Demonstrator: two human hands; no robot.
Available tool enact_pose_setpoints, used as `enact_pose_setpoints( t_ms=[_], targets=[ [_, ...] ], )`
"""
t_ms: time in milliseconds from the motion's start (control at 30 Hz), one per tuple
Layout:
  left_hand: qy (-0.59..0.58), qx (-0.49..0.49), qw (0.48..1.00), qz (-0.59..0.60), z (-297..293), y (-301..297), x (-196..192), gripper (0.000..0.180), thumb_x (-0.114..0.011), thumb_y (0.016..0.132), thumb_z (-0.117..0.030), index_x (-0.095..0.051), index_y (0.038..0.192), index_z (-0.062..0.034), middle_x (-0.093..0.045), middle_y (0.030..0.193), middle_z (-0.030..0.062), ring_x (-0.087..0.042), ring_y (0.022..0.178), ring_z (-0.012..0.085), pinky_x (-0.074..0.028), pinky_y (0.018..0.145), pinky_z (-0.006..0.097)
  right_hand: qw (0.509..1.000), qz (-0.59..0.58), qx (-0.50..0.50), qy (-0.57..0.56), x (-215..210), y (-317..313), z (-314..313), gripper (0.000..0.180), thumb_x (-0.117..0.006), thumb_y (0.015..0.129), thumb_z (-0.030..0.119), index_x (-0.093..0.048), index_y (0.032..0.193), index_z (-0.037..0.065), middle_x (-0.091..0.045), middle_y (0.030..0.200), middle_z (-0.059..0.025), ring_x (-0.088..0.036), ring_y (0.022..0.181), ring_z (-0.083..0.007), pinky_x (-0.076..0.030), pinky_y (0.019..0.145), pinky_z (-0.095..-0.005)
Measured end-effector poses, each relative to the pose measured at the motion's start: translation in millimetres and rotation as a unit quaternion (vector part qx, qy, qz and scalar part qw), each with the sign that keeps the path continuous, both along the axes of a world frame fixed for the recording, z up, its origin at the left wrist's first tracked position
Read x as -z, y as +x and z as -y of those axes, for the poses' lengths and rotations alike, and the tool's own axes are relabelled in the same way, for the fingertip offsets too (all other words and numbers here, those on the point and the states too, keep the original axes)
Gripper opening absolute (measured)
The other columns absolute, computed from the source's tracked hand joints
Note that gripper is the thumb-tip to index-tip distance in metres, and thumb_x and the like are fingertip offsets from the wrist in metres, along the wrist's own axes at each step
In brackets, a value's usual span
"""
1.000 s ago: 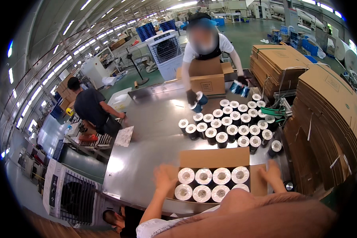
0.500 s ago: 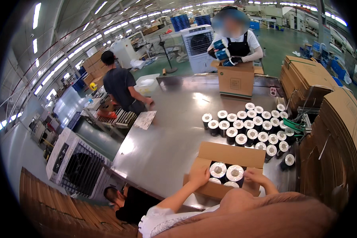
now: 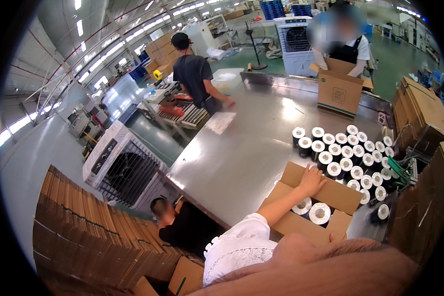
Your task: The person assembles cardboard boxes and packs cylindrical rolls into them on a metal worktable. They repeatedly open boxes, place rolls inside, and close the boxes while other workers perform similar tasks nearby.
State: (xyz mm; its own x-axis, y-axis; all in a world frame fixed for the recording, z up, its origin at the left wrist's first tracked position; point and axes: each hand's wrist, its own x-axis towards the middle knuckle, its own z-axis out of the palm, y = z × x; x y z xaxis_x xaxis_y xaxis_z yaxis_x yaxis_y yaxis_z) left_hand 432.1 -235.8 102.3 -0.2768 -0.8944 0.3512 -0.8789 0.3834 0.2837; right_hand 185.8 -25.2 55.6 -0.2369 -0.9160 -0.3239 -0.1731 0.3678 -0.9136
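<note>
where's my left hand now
Right of centre in the head view, your left hand is on the far flap of the open box, near unboxed rolls.

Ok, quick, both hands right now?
Left hand: open, fingers on the far flap of the brown cardboard box.
Right hand: mostly hidden, at the box's near right corner; grip cannot be told.

Your bench (image 3: 241,167) is shiny metal, with patches of glare. Directly on it, near right of you: an open near carton (image 3: 301,229). Beyond it, right: upright dark rolls (image 3: 347,164) with white ends, clustered; a lone roll (image 3: 382,212) stands apart nearer you. Far side: a second carton (image 3: 339,96). Far left edge: a pale sheet (image 3: 220,123), flat.
</note>
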Motion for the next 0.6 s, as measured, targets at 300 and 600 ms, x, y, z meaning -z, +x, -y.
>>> enact_pose_setpoints(
  t_ms=[300, 600],
  targets=[
    [0.018, 0.01, 0.997, -0.08, -185, 4, -7, 0.062, -0.066, 0.079, -0.037, -0.05, 0.122, 0.0051, -0.048, 0.127, 0.0226, -0.039, 0.125, 0.0372, -0.029, 0.107, 0.05, 0.93, 0.355, -0.028, 0.092, 19, 36, 22, 0.061, -0.064, 0.089, 0.029, -0.036, 0.137, 0.005, -0.052, 0.126, -0.0116, -0.052, 0.116, -0.0246, -0.045, 0.096, -0.0374],
    [0.123, 0.012, 0.992, -0.007, -149, 96, 4, 0.087, -0.067, 0.074, -0.041, -0.03, 0.145, -0.0073, -0.03, 0.147, 0.0181, -0.017, 0.141, 0.0378, -0.008, 0.111, 0.058, 0.922, 0.248, -0.243, 0.172, -70, 63, 33, 0.049, -0.057, 0.093, 0.028, -0.047, 0.13, -0.001, -0.053, 0.129, -0.0152, -0.057, 0.112, -0.0277, -0.05, 0.088, -0.0409]
  ],
)
